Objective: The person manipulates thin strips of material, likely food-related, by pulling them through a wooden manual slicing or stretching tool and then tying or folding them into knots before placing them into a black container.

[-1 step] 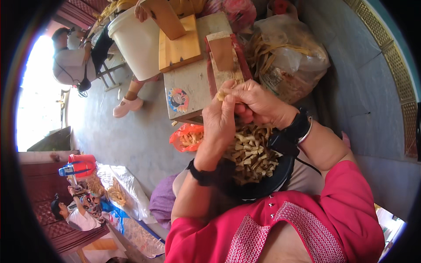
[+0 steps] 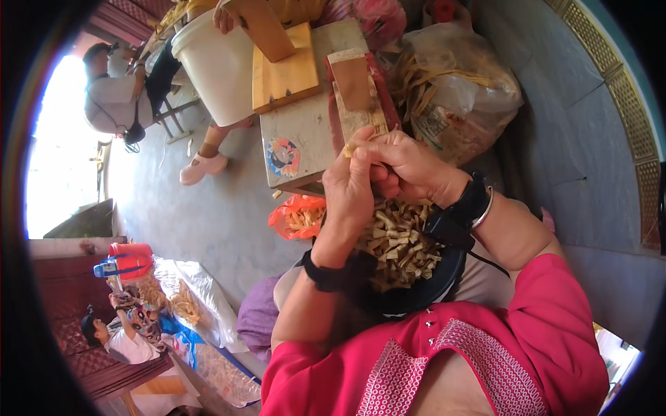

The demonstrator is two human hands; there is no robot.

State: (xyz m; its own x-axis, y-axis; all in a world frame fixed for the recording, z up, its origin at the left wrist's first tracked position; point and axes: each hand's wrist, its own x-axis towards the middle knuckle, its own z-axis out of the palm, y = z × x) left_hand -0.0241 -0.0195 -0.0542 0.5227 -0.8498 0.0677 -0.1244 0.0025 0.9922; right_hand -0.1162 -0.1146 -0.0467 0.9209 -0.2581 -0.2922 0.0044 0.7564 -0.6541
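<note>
My left hand (image 2: 349,191) and my right hand (image 2: 414,161) meet in front of my chest, fingers closed. Pinched between their fingertips is a small pale yellow dried piece (image 2: 349,150); most of it is hidden by the fingers. Under my hands, a black basin (image 2: 420,297) rests on my lap. It holds a heap of short, flat, yellowish-brown dried pieces (image 2: 397,246). Just beyond my fingertips lies a narrow wooden board (image 2: 374,119) with a brown block (image 2: 352,83) on it, over a red cloth on a worn bench (image 2: 298,135).
An orange plastic bag (image 2: 295,217) with cut pieces sits left of the basin. A clear bag of long strips (image 2: 465,90) stands right of the bench. At the far left are a white bucket (image 2: 211,62) and a person's hand on a wooden board (image 2: 263,31). Other people sit farther left.
</note>
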